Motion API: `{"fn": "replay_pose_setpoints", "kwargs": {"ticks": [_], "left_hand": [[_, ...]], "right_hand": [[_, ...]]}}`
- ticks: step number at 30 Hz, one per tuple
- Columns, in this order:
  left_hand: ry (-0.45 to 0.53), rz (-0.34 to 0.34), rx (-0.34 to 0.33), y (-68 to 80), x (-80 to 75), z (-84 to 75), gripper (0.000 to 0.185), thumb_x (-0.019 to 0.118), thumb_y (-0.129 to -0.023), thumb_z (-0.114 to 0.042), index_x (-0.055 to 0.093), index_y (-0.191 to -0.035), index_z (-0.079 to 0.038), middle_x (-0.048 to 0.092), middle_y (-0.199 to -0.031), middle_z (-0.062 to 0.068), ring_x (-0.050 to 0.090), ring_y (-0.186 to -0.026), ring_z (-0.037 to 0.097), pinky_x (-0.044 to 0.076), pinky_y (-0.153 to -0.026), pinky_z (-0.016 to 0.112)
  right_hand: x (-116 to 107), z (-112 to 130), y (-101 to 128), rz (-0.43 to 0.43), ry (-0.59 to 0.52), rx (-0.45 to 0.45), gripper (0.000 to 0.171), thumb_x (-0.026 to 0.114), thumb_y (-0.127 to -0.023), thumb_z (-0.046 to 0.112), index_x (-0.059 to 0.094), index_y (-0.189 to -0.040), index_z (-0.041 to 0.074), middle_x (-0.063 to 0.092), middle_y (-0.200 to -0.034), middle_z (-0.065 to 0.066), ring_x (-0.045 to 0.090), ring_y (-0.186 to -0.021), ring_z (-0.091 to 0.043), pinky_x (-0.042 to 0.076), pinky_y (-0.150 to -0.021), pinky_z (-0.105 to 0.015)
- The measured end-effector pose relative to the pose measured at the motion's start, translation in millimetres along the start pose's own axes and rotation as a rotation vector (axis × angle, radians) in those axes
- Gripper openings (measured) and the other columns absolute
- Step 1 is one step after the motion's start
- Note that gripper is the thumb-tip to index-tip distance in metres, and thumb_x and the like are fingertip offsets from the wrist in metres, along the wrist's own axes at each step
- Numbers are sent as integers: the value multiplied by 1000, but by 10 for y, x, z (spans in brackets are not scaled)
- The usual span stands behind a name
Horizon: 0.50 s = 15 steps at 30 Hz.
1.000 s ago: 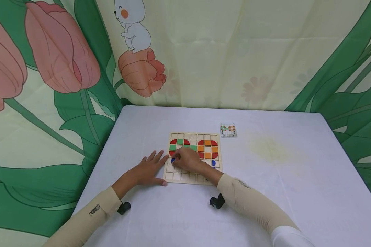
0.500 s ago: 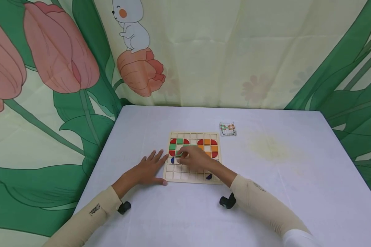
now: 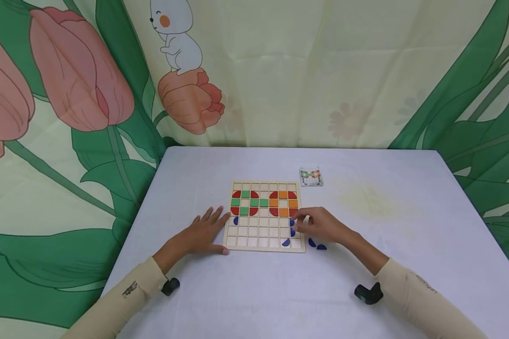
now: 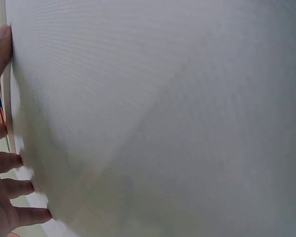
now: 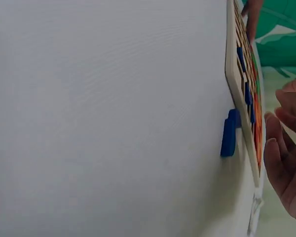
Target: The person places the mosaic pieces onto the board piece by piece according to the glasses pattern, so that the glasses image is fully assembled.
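Where right hand [image 3: 318,225] reaches: board [image 3: 254,235] flat, square.

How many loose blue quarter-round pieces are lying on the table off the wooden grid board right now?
2. Both blue quarter-round pieces lie side by side on the white table, just off the wooden grid board by its near right corner. The right hand may hide others.
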<state>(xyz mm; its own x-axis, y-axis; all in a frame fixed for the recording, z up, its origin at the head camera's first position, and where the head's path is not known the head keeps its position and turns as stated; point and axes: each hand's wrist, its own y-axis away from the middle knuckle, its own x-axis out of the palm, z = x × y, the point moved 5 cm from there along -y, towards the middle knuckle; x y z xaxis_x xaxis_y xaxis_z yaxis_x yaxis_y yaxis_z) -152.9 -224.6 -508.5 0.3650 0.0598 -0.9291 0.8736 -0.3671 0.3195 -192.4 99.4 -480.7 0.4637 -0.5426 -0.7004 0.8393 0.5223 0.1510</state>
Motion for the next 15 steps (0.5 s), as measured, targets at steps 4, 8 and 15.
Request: {"fn": "replay_pose_setpoints", "kwargs": {"ticks": [4,8,15], "left_hand": [[-1,8,-6,2,11,4,111,73,-78,-67,19,-162,-20,10,-170,11,7,-155,42,21,-116,69],[-1,7,-8,9,5,-3,111,73,-77,-67,19,-162,-20,10,-170,11,7,-155,42,22,-116,69],[-3,4,-4,4,11,-2,111,73,-77,-67,18,-162,-21,9,-170,10,6,-155,42,21,-116,69]], "right_hand": [[-34,-177,176,24,17,28,28,77,-89,22,74,-116,13,67,-95,5,53,-73,-14,47,-60,-22],[-35,-283,289,33,41,32,33,82,-84,25,75,-115,15,69,-98,7,53,-75,-14,47,-62,-22],[8,-350,366,19,93,33,30,85,-82,23,78,-110,16,68,-97,8,54,-81,-11,47,-66,-22]]}}
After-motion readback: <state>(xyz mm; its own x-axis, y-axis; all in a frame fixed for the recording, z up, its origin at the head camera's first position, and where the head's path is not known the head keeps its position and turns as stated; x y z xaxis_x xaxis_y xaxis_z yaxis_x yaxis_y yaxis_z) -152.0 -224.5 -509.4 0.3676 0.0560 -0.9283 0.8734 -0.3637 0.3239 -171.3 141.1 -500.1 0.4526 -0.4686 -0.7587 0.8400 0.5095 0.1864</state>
